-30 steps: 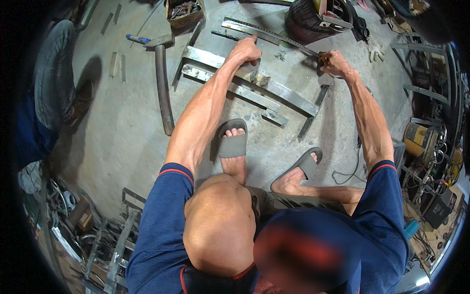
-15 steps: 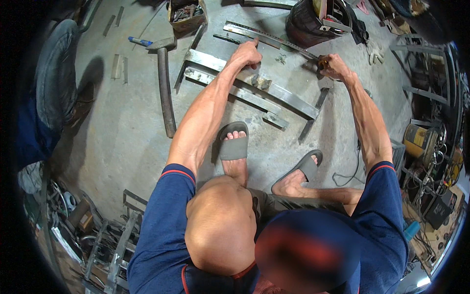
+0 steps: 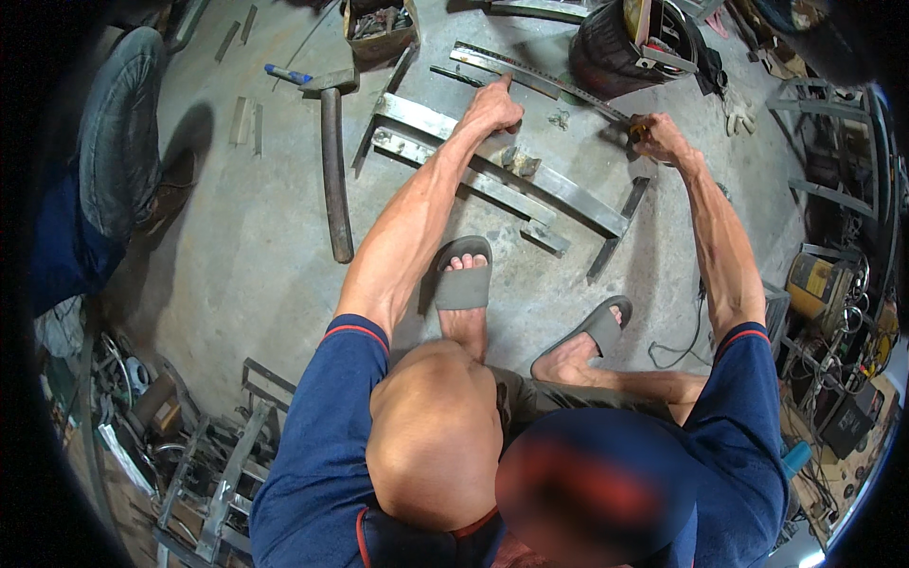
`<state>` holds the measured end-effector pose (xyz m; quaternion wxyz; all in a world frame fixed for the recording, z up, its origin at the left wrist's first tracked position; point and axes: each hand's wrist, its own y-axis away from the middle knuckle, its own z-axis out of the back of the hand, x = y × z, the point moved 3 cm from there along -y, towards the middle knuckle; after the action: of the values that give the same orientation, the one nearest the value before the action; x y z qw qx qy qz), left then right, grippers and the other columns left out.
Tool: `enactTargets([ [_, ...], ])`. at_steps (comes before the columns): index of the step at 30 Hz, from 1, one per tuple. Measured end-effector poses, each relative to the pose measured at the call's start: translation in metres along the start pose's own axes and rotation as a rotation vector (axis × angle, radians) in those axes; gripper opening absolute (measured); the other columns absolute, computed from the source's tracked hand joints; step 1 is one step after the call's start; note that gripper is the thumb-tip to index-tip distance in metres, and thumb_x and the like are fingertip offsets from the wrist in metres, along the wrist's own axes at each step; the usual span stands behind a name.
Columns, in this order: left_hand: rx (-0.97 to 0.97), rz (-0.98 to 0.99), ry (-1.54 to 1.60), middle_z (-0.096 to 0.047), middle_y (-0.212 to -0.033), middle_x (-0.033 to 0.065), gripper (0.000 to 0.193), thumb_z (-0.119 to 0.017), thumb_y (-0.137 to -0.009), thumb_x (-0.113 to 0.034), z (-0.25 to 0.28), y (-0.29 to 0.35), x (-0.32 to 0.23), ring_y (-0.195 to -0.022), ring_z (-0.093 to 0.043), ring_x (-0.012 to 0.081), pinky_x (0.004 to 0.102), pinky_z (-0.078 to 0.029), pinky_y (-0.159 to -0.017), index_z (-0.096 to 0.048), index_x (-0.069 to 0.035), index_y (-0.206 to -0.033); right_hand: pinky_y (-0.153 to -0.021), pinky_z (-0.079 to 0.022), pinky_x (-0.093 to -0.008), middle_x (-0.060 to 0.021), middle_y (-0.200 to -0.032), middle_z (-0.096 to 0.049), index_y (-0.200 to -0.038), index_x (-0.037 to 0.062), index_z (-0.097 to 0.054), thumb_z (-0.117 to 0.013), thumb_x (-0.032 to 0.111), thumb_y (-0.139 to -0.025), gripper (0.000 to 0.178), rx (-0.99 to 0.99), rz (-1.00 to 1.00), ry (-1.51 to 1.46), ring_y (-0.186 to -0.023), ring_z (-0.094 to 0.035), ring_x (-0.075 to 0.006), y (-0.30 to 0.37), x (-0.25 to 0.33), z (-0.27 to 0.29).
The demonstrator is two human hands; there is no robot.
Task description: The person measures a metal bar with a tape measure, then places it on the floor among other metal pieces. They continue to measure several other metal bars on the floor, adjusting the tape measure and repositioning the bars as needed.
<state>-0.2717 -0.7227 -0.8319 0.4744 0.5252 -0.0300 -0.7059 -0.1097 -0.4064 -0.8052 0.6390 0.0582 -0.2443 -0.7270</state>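
A tape measure's dark, narrow blade (image 3: pixel 566 88) is drawn out along a short flat metal bar (image 3: pixel 492 68) on the floor. My right hand (image 3: pixel 660 139) is closed around the tape measure's orange and black case (image 3: pixel 637 133). With its index finger stretched out, my left hand (image 3: pixel 494 106) reaches to the near edge of the bar. Its other fingers are curled, and nothing shows in them. Below both hands lies a welded steel frame (image 3: pixel 578 202) of parallel bars with crosspieces at its ends. A rough brownish lump (image 3: pixel 519 163) sits on its middle.
Left of the frame lies a long-handled hammer (image 3: pixel 334 180), beside a blue marker (image 3: pixel 287 75). A box of small metal parts (image 3: pixel 381 28) and a black bucket (image 3: pixel 606 57) stand beyond. Another person's leg (image 3: pixel 123 123) is at far left. Metal racks and cables line the right side.
The whole view has shifted slightly, so the floor things appear farther right. Both hands keep nearly the same places at the bar and the tape measure.
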Motion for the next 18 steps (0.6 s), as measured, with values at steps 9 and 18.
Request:
enactTargets([
  [9, 0.01, 0.001, 0.02, -0.075, -0.078, 0.0163, 0.084, -0.063, -0.083, -0.014, 0.0003, 0.0023, -0.0066, -0.057, -0.065, 0.0205, 0.0364, -0.052, -0.055, -0.03, -0.003, -0.16, -0.077, -0.057, -0.0431, -0.0217, -0.094, -0.073, -0.111, 0.004, -0.073, -0.078, 0.017, -0.075, 0.039, 0.055, -0.068, -0.002, -0.087, -0.072, -0.036, -0.0021, -0.0018, 0.0023],
  [18, 0.004, 0.013, -0.008, -0.075, -0.08, 0.018, 0.088, -0.064, -0.082, -0.014, -0.0026, 0.0, -0.0096, -0.06, -0.067, 0.0227, 0.0369, -0.054, -0.059, -0.025, 0.004, -0.159, -0.081, -0.057, -0.0439, -0.0223, -0.096, -0.073, -0.115, 0.0045, -0.072, -0.078, 0.015, -0.075, 0.042, 0.065, -0.032, 0.005, -0.09, -0.072, -0.0378, -0.003, 0.0004, 0.0026],
])
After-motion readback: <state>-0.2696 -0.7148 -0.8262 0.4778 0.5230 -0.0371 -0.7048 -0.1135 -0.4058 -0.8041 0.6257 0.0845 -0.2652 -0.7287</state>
